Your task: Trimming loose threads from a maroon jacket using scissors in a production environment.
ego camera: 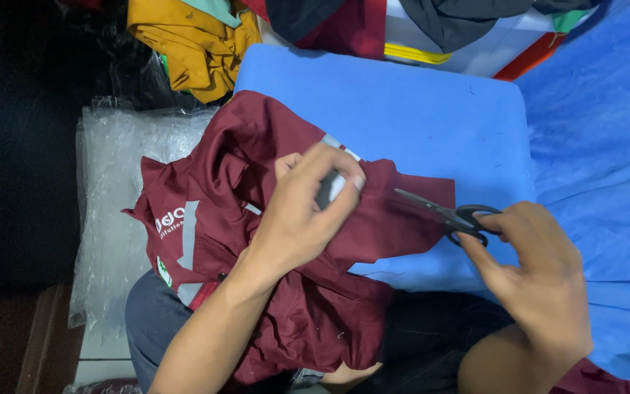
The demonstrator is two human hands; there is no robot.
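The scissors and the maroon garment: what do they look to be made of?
Scissors: dark, matte blades and black loop handles, probably metal with plastic grips. Maroon garment: woven cloth, soft folds and creases, with grey strips, possibly reflective.

Matt maroon cloth garment (286, 241), black-handled metal scissors (450, 215), smooth blue foam pad (417, 109), glossy crinkled clear plastic bags (114, 219).

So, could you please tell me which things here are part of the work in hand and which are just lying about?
In hand:
- maroon garment, pinched by the left hand
- black scissors, held by the right hand
- blue pad underneath

Lying about:
- mustard cloth
- clear plastic bags
- dark clothes
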